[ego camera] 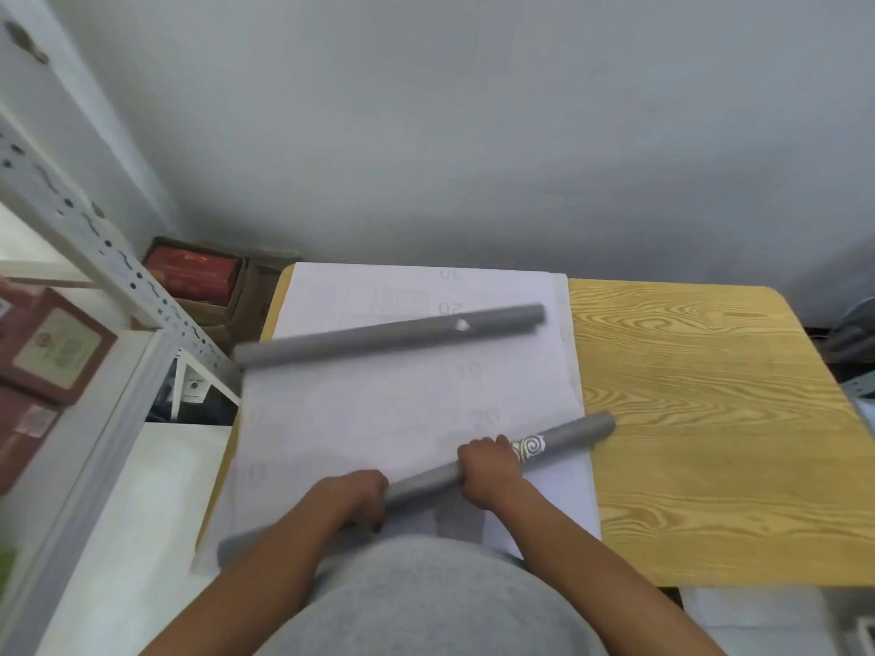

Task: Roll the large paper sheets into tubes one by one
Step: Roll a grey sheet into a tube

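The yellow wood-grain worktop (710,419) carries everything here, its right half bare and its left half covered by a stack of large white paper sheets (379,409) that reaches from the far edge to the near edge and overhangs the left one slightly. Such sheets are likely light, limp and easily creased, so they are best taken along a whole edge with both hands spread apart, not pinched at one corner.

Across the far part of the stack lies a long grey rolled paper tube (388,334), its left end jutting past the worktop's left edge. It looks finished and nobody touches it.

A second grey rolled tube with a white swirl print (558,442) lies slanted near the near edge, its right end just over the bare wood. A tube like this probably springs open if let go and dents if squeezed hard, so a firm, even wrap near the middle suits it.

The left hand (355,497) curls round it, and the right hand (485,466) clasps it beside the swirl.
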